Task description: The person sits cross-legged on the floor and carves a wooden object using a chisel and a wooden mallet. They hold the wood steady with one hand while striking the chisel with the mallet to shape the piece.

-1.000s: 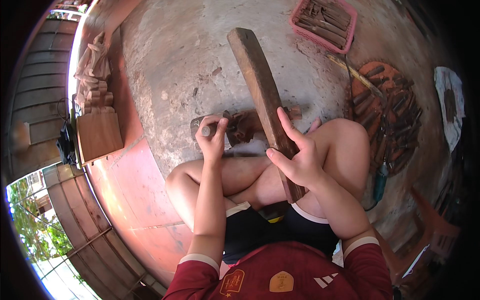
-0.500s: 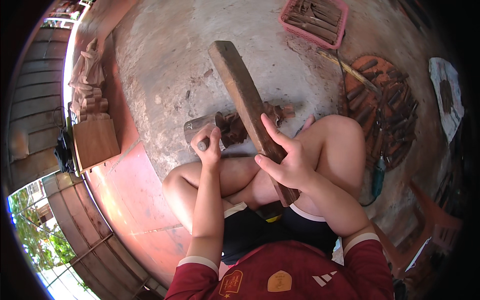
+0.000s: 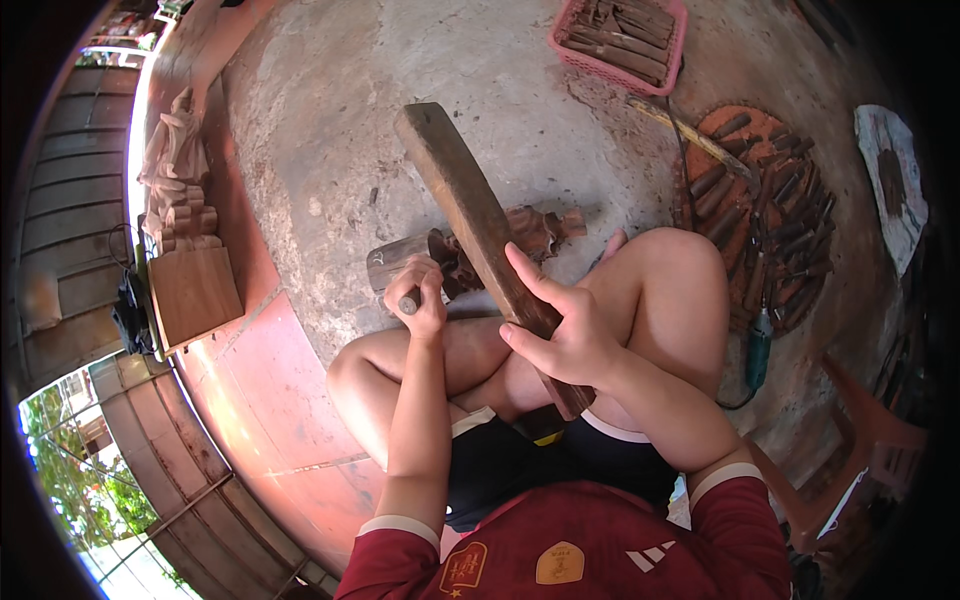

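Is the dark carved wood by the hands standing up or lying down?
Lying down. The carved wood stretches sideways along the floor, and the long wooden bar in the right hand hides part of it.

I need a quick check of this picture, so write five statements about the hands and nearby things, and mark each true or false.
1. The left hand grips a round handle. True.
2. The right hand is empty. False: the right hand holds a long wooden bar.
3. A carved piece of wood lies in front of the crossed legs. True.
4. The pink basket is empty. False: long brown pieces lie in the pink basket.
5. A teal tool lies to the person's right. True.
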Demonstrator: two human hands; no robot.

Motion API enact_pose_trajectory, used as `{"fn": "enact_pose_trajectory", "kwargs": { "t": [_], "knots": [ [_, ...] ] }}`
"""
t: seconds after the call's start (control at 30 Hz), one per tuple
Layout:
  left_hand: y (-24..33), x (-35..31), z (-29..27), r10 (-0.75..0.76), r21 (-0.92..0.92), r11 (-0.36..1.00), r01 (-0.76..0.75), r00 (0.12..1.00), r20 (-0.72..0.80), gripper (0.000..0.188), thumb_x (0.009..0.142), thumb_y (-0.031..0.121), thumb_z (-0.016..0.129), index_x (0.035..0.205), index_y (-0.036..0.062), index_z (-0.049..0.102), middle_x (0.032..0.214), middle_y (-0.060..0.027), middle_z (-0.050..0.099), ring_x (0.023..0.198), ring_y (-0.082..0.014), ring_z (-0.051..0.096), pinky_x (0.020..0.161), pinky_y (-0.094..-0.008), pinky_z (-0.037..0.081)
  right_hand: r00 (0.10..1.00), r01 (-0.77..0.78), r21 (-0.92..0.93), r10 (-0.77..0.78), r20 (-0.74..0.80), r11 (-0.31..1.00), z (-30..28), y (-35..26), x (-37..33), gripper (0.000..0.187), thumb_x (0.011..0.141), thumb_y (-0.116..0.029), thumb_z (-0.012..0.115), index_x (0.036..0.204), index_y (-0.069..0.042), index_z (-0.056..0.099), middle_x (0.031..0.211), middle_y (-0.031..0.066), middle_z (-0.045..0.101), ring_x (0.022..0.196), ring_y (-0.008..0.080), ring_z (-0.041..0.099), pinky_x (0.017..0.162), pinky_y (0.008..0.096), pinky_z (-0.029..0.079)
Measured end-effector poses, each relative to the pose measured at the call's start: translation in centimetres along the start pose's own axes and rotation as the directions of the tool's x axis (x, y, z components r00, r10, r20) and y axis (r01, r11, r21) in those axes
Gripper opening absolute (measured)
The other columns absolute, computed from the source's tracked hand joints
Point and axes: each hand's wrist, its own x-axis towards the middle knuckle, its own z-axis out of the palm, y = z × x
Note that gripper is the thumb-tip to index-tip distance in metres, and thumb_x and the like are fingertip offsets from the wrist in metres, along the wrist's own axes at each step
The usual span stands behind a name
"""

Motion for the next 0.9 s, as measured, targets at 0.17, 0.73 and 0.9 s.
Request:
{"fn": "enact_pose_trajectory", "kwargs": {
  "t": [0.17, 0.73, 0.9],
  "knots": [
    [-0.3, -0.4, 0.1, -0.032, 0.134, 0.99, 0.032, 0.999, -0.003, 0.021, 0.079, -0.007, 0.055, 0.06, -0.0009, 0.049, 0.061, -0.01, 0.055, 0.057, -0.0195, 0.053, 0.059, -0.0309, 0.044, 0.979, 0.197, -0.244, -0.203, 0.003, 0.95, 1.1, 1.4, -0.4, 0.075, 0.08, -0.009, 0.072, 0.148, -0.003, 0.041, 0.095, 0.011, 0.069, 0.081, 0.0167, 0.067, 0.072, 0.0275, 0.054],
    [0.6, 0.6, 0.3, -0.104, 0.066, 0.993, 0.098, 0.99, 0.1, 0.022, 0.085, -0.003, 0.051, 0.064, 0.0022, 0.048, 0.062, -0.0035, 0.047, 0.058, -0.0123, 0.043, 0.054, -0.0265, 0.036, 0.931, 0.357, -0.667, -0.191, 0.311, 0.654, 3.1, 1.5, -4.1, 0.073, 0.084, -0.015, 0.063, 0.151, -0.032, 0.039, 0.079, 0.015, 0.053, 0.045, 0.0239, 0.054, 0.041, 0.0361, 0.049],
    [-0.2, 0.5, -0.5, -0.172, 0.133, 0.979, 0.155, 0.977, 0.129, 0.021, 0.085, 0.002, 0.056, 0.065, 0.0036, 0.049, 0.063, -0.0024, 0.048, 0.06, -0.0136, 0.042, 0.06, -0.0305, 0.038, 0.941, 0.322, -0.682, -0.146, 0.305, 0.656, 3.3, 1.4, -4.2, 0.074, 0.082, -0.015, 0.063, 0.151, -0.03, 0.039, 0.079, 0.0152, 0.053, 0.045, 0.0227, 0.053, 0.041, 0.0357, 0.049]
  ]
}}
